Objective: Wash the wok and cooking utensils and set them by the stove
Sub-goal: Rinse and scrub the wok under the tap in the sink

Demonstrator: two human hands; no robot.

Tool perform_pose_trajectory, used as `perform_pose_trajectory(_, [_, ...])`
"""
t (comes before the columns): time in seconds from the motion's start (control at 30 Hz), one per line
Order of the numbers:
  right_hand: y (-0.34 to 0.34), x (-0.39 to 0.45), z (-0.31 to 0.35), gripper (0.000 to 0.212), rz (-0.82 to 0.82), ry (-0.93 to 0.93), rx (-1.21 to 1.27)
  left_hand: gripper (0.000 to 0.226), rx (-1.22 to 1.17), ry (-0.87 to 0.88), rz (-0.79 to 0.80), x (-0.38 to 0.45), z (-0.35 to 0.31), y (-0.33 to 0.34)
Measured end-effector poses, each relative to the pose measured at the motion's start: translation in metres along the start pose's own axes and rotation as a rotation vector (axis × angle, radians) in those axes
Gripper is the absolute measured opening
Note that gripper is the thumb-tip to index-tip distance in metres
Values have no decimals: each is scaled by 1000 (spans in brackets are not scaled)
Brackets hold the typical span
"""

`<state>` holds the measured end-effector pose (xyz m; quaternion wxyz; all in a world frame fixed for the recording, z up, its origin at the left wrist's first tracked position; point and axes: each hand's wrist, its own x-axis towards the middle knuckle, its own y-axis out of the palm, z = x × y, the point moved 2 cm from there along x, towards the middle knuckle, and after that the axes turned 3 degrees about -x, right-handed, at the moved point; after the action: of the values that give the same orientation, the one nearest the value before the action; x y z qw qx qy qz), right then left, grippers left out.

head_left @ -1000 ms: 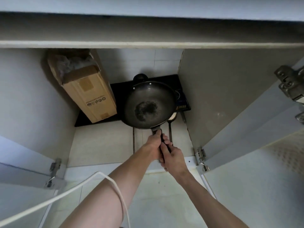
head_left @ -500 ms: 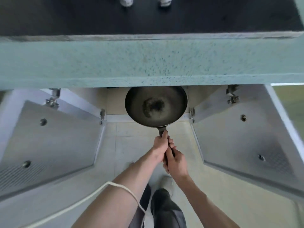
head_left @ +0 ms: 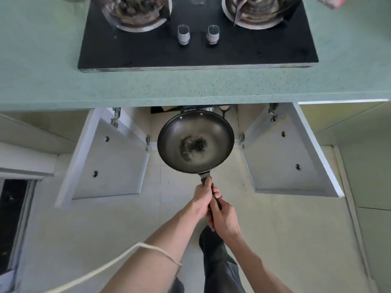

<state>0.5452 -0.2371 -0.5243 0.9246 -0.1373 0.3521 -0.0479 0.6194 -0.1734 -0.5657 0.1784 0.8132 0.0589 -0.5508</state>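
Note:
A dark round wok [head_left: 195, 142] with a burnt patch in its middle hangs in front of the open lower cabinet, below the counter edge. Both hands grip its black handle: my left hand [head_left: 202, 196] is nearer the pan, and my right hand [head_left: 223, 218] is just behind it. A black two-burner gas stove [head_left: 197, 51] with two silver knobs sits on the green speckled counter [head_left: 190, 87] above. A utensil's loop handle [head_left: 223, 111] shows inside the cabinet, behind the wok's far rim.
Two white cabinet doors stand wide open, the left door [head_left: 105, 163] and the right door [head_left: 289, 157]. A white cord [head_left: 118, 261] lies over my left forearm. My dark trouser leg [head_left: 220, 265] and pale floor tiles are below.
The wok has come out of the cabinet, where it sat beside a cardboard box, and up toward the counter edge. My view has risen, so the stove top now shows.

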Motion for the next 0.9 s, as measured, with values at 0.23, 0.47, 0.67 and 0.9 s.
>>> perform_pose_trajectory(0.23, [37,-99,-19,41,-33,7,60,35,31,-3,42,-64,48,-60])
perform_pose_trajectory(0.47, [59,-201,-34,46,-92,44,137,32,85,-40,107,-153,90,-106])
perform_pose_trajectory(0.67, [50,-279,-36,41,-111,44,185,30,94,-45,165,-228,114,-115])
perform_pose_trajectory(0.9, [7,-339,-26,42,-160,-41,205,28,126,11,270,-289,136,-89])
